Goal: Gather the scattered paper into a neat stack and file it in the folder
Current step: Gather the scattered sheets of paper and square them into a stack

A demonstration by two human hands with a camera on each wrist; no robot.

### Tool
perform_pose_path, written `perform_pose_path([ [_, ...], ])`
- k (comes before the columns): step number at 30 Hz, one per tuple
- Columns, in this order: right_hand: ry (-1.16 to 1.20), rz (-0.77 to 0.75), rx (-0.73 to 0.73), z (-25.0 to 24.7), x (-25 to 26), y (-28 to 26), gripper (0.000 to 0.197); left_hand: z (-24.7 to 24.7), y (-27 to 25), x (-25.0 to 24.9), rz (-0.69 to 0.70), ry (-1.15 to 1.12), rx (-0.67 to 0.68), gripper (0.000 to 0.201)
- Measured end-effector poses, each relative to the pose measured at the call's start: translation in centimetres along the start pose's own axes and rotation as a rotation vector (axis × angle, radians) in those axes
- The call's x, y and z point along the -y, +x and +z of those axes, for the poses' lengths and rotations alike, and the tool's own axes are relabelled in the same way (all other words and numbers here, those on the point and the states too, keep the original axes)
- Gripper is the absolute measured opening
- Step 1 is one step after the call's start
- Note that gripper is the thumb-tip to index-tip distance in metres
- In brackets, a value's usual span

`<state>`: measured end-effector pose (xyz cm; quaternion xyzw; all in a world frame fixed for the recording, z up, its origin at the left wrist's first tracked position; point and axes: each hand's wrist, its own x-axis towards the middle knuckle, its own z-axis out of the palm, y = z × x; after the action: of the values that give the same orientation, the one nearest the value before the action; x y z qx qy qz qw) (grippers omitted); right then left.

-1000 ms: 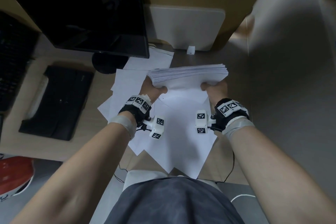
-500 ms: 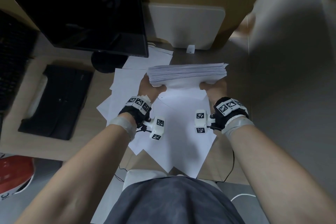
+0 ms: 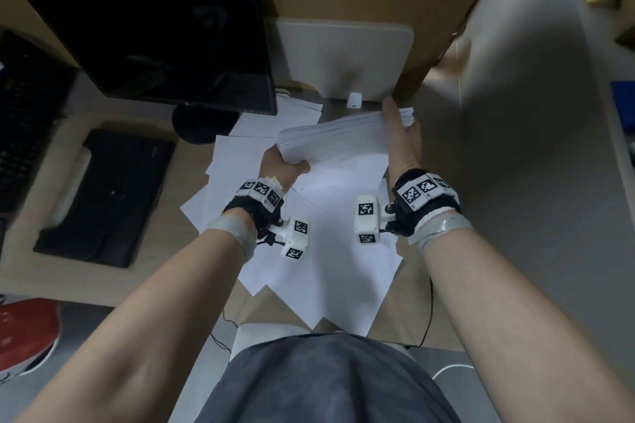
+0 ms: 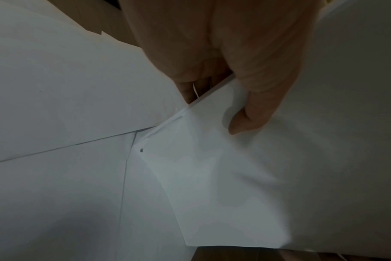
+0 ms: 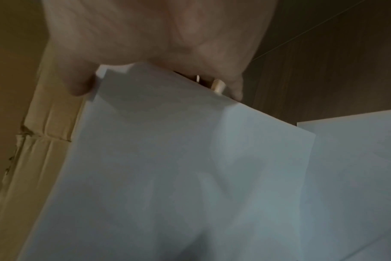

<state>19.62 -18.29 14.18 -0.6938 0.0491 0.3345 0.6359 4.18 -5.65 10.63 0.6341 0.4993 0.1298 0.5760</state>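
A thick stack of white paper point(image 3: 336, 137) is held above the desk, tilted with its right end higher. My left hand point(image 3: 287, 166) grips its lower left corner, thumb on the near face point(image 4: 252, 114). My right hand point(image 3: 402, 134) holds the right end, with the thumb on the near side and the fingers behind the edge point(image 5: 234, 91). Several loose sheets point(image 3: 326, 251) lie fanned out on the desk under my hands. A black folder point(image 3: 103, 196) lies closed on the desk to the left.
A dark monitor point(image 3: 154, 38) stands at the back left on a round base, with a keyboard point(image 3: 20, 113) at the far left. A white panel point(image 3: 343, 55) leans at the back, a small white block point(image 3: 354, 100) before it. A grey partition point(image 3: 515, 113) closes the right side.
The stack has tilted, its right end rising and moving away. My right hand slid from the lower right corner up along the right end. The left hand kept its grip.
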Motion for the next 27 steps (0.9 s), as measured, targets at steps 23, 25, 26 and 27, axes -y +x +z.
perform_pose_path([
  [23,-0.253,-0.021,0.103,-1.3,-3.0,0.5,0.115,0.1,0.3,-0.9,-0.105,-0.043,0.005,0.027],
  [25,-0.281,-0.047,0.098,-1.3,-3.3,1.0,0.098,0.2,0.8,-1.0,-0.104,-0.061,-0.003,0.021],
  [26,-0.283,-0.054,0.08,-1.4,-3.2,1.2,0.086,0.2,0.9,-1.0,-0.102,-0.056,0.001,0.021],
  [27,-0.28,-0.044,0.045,-1.5,-3.2,1.5,0.074,0.3,0.9,-1.1,-0.104,-0.049,0.008,0.019],
])
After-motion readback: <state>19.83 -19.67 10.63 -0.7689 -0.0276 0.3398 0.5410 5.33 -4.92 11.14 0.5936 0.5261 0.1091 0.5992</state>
